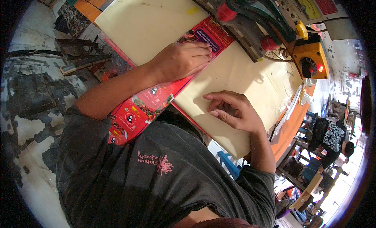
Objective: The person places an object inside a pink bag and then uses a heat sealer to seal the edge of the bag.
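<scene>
A long red printed plastic sheet [152, 95], with food pictures and a dark blue label panel, lies slantwise across the cream work surface [141, 20]. Its far end reaches the edge of a dark metal press [235, 26] with red knobs; its near end hangs over the front edge against my shirt. My left hand [184, 61] rests flat on the sheet, fingers stretched toward the press. To the right of the sheet, my right hand [235, 110] hovers over or touches the cream surface, fingers loosely bent, thumb and forefinger apart, nothing between them.
A yellow control box [310, 60] with a black dial and a lit red lamp stands right of the press. Behind it is a grey meter panel [309, 6]. Metal bars [84, 63] stand at left. Another person [329, 138] is farther off at right.
</scene>
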`<action>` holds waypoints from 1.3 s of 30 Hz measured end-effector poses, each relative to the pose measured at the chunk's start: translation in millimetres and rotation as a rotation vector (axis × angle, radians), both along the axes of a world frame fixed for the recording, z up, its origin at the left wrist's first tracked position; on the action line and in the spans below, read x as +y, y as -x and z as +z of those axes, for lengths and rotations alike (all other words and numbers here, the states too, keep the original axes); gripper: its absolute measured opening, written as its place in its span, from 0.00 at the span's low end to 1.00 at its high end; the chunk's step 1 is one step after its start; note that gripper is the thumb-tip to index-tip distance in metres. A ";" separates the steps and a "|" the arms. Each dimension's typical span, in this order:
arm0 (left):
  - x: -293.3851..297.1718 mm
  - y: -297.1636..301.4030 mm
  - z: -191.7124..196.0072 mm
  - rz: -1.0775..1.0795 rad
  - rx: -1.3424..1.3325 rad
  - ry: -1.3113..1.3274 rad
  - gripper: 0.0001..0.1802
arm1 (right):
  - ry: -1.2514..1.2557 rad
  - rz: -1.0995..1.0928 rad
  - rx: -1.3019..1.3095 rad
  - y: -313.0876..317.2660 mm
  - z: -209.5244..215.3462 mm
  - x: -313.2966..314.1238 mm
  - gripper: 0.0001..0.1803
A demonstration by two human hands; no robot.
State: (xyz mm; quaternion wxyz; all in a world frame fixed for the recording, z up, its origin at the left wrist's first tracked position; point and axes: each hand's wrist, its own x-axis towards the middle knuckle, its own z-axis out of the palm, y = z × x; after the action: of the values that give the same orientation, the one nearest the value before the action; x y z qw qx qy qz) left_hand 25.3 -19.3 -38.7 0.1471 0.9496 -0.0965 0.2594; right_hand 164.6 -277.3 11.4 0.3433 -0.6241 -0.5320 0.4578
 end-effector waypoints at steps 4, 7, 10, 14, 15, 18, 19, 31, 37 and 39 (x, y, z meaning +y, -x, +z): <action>0.4 -1.4 -1.4 0.000 -0.037 -0.021 0.16 | 0.012 -0.004 0.016 0.3 1.3 0.2 0.22; 0.4 -2.9 -4.7 0.007 -0.084 -0.032 0.13 | 0.010 -0.005 0.020 0.5 0.6 -0.3 0.22; -0.4 -1.7 -4.7 0.010 -0.052 -0.005 0.15 | 0.009 -0.001 0.013 0.3 0.2 -0.4 0.22; -0.6 -1.2 -2.9 0.009 -0.048 -0.007 0.15 | 0.010 -0.001 0.013 -0.2 0.5 0.1 0.22; -0.5 -1.6 -3.3 0.010 -0.073 -0.017 0.14 | 0.008 -0.001 0.014 -0.3 0.5 -0.1 0.22; 0.6 -2.2 -5.0 0.006 -0.077 -0.022 0.14 | 0.019 0.000 0.017 -0.5 0.5 -0.5 0.22; 0.4 -2.2 -4.7 0.008 -0.076 -0.027 0.14 | 0.019 0.003 0.010 -0.6 1.0 -0.1 0.22; 5.6 -13.5 -7.1 0.253 0.155 -0.002 0.46 | 0.021 -0.009 0.051 0.7 -2.1 -2.0 0.23; 5.9 -13.7 -5.4 0.239 0.174 -0.004 0.45 | 0.003 -0.007 0.039 1.3 -1.4 -1.4 0.22; 6.4 -14.1 -5.8 0.239 0.171 -0.012 0.44 | -0.007 -0.002 0.023 1.1 -1.5 -0.9 0.22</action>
State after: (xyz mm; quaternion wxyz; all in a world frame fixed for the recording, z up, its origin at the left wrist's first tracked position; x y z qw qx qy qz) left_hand 39.4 -12.9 -44.6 0.1173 0.9738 0.0286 0.1926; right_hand 163.5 -278.2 9.9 0.3520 -0.6180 -0.5292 0.4627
